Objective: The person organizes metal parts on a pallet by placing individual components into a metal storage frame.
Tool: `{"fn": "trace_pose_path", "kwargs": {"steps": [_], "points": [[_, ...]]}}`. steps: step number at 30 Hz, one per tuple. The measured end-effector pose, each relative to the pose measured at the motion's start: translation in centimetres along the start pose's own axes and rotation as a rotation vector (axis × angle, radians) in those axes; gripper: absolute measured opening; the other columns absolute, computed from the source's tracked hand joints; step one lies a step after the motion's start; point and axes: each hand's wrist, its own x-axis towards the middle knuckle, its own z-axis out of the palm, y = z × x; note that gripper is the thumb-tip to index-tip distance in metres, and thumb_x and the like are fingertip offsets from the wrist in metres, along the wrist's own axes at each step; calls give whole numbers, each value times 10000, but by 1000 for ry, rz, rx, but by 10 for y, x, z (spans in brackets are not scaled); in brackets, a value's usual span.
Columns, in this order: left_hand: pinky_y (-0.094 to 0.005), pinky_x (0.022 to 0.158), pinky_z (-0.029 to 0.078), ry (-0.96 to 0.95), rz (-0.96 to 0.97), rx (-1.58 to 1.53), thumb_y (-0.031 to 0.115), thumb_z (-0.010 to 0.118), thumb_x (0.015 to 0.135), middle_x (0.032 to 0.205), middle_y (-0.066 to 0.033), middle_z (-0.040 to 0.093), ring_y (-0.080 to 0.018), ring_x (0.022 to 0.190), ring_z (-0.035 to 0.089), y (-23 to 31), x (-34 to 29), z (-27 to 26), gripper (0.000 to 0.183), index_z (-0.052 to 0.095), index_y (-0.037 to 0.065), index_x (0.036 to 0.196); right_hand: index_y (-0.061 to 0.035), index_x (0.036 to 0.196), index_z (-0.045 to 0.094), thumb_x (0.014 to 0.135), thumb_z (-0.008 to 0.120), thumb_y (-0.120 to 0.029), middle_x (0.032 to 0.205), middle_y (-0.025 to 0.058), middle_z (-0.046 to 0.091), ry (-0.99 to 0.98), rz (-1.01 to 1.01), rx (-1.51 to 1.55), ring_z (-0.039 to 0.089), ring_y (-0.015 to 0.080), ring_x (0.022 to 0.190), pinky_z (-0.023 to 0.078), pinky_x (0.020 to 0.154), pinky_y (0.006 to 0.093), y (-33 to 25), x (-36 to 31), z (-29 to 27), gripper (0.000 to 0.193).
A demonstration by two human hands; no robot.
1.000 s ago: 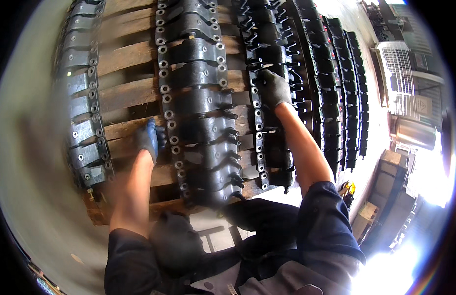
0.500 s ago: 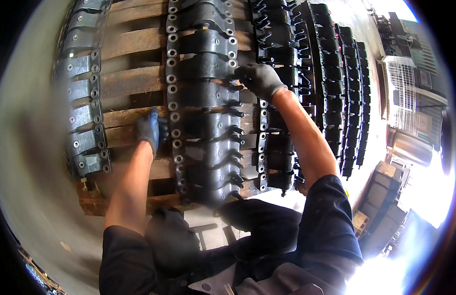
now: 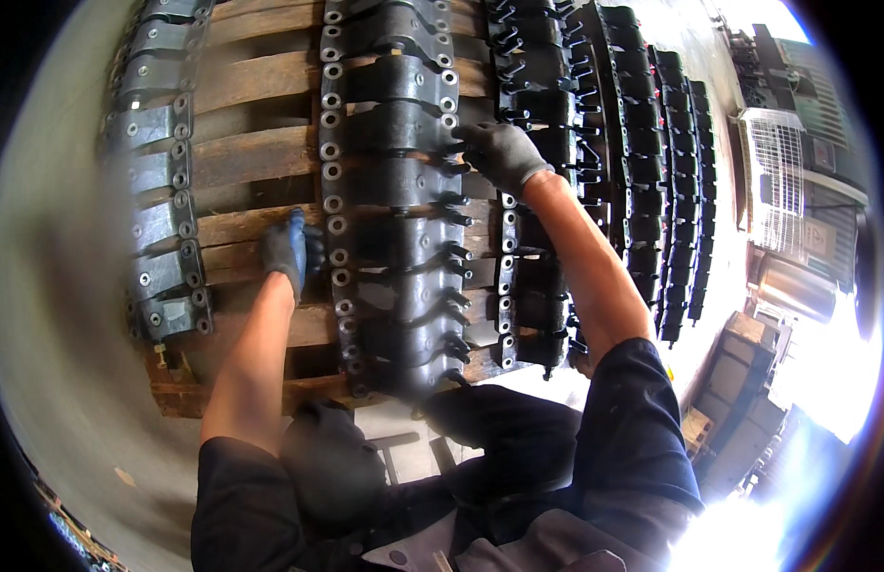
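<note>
The gloved right hand [image 3: 502, 158] was curled at the right edge of the second row of black metal brackets [image 3: 396, 179], near protruding bolts [image 3: 455, 199]; its hold could not be determined. The gloved left hand [image 3: 292, 250], hold likewise undetermined, was left of that row, over the supporting wooden pallet [image 3: 255, 158].

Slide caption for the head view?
Grey-gloved right hand at the right edge of a row of curved black metal parts; blue-and-grey-gloved left hand over a brown wooden pallet.
</note>
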Motion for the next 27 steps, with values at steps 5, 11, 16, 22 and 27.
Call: {"fn": "trace_pose_path", "kwargs": {"steps": [5, 11, 16, 22, 27], "points": [[-339, 402, 467, -1, -11, -27, 440, 573, 1044, 614, -68, 635, -190, 450, 584, -9, 9, -7, 479, 672, 46, 790, -114, 1188, 712, 901, 689, -130, 1027, 165, 739, 84, 156, 78, 733, 336, 952, 590, 826, 404, -6, -21, -26, 288], [-335, 396, 465, 7, 6, -25, 441, 579, 1042, 605, -60, 632, -187, 445, 585, -5, 4, -2, 478, 666, 53, 776, -173, 1095, 756, 826, 743, -439, 1031, 146, 765, 393, 654, 87, 732, 350, 987, 572, 862, 462, 43, -57, -32, 378], [-335, 400, 471, 17, -3, -15, 440, 570, 1045, 607, -64, 640, -187, 437, 586, -3, -1, -2, 485, 667, 52, 773, -142, 1108, 757, 768, 761, -528, 1083, 165, 763, 266, 789, 104, 713, 366, 1063, 547, 950, 456, 44, -47, -18, 514], [-335, 406, 479, 27, 6, -2, 434, 566, 1049, 611, -72, 651, -188, 436, 590, 0, -2, 1, 486, 676, 47, 777, -135, 1148, 762, 798, 754, -520, 1104, 176, 759, 334, 879, 48, 712, 360, 1076, 541, 958, 464, 61, -23, -1, 520], [-335, 409, 481, 30, 10, 2, 432, 567, 1048, 612, -76, 656, -190, 449, 600, 3, -5, 0, 487, 688, 43, 781, -127, 1048, 783, 844, 765, -437, 976, 121, 784, 385, 729, 71, 756, 293, 942, 577, 866, 415, 52, -22, 6, 371]]}}
